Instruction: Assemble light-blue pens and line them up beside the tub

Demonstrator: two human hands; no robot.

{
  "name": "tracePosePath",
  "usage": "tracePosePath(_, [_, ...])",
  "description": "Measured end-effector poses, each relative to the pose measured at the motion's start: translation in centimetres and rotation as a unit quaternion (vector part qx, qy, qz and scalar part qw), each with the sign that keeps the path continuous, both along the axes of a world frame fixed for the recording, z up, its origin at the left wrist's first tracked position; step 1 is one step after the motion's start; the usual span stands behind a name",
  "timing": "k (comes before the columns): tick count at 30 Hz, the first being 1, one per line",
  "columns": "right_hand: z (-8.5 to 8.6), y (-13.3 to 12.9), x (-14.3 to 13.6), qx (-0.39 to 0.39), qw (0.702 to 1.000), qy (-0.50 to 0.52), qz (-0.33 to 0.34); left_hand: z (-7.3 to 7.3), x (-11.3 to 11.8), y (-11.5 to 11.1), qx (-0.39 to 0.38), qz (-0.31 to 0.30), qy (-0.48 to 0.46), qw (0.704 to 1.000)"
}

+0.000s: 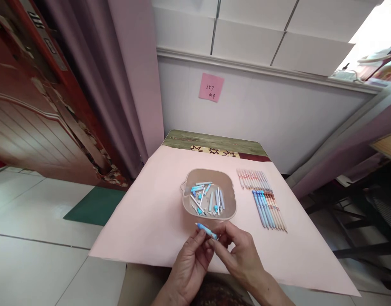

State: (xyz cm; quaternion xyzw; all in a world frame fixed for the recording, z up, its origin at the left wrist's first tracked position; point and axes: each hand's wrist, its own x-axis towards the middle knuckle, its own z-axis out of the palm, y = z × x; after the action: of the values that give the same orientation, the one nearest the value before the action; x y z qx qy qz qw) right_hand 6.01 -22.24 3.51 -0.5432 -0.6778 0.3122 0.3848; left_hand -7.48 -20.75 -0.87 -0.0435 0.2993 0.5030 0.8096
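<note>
Just in front of the container, a short blue pen barrel (207, 230) with a pale tip points up and to the left. My left hand (192, 258) grips it between thumb and fingers. At its lower right end, the thumb and fingers of my right hand (238, 248) are pinched together on it; whether they hold a second small piece there is hidden. Directly beyond both hands stands a translucent beige plastic container (227, 187). Several loose pen parts (201, 191) lie in it: blue barrels, white refills and small bright blue pieces.
To the right, a row of finished-looking pens (267, 210), blue and brown, lies below a paler row of pens (254, 179). A pink sheet (141, 208) covers the table. Behind it, a pink note (211, 87) is stuck to the white wall; a wooden door (38, 106) stands left.
</note>
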Motion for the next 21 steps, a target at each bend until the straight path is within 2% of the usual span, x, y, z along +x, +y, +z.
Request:
tracePosePath(2, [0.3, 1.9, 1.1, 0.023, 0.998, -0.034, 0.039, 0.0, -0.3, 0.3, -0.019, 0.008, 0.01, 1.0])
tracePosePath(3, [0.3, 3.4, 1.9, 0.04, 0.996, -0.07, 0.032, 0.1, -0.4, 0.4, -0.029, 0.008, 0.018, 0.999])
tracePosePath(5, [0.2, 7.0, 3.4, 0.082, 0.974, -0.208, 0.038, 0.3, -0.7, 0.7, -0.047, 0.009, 0.035, 0.998])
tracePosePath(6, [-0.1, 8.9, 4.1, 0.093, 0.947, -0.303, 0.053, 0.4, -0.8, 0.8, -0.054, 0.012, 0.042, 0.998])
tracePosePath(8, [-0.8, 12.5, 5.0, 0.096, 0.852, -0.489, 0.162, 0.5, -0.9, 0.8, -0.064, 0.026, 0.054, 0.996])
tracePosePath(10, [-1.8, 15.1, 5.3, 0.094, 0.818, -0.517, 0.232, 0.5, -1.0, 0.7, -0.072, 0.036, 0.061, 0.995])
tracePosePath(13, [-3.0, 17.0, 5.1, 0.102, 0.781, -0.533, 0.308, 0.2, -1.2, 0.6, -0.085, 0.04, 0.059, 0.994])
tracePosePath(17, [-3.9, 17.7, 5.0, 0.118, 0.748, -0.548, 0.356, 0.0, -1.6, 0.8, -0.09, 0.04, 0.053, 0.994])
tracePosePath(21, [-4.1, 18.1, 5.2, 0.124, 0.73, -0.552, 0.383, 0.4, -1.6, 0.8, -0.096, 0.049, 0.061, 0.992])
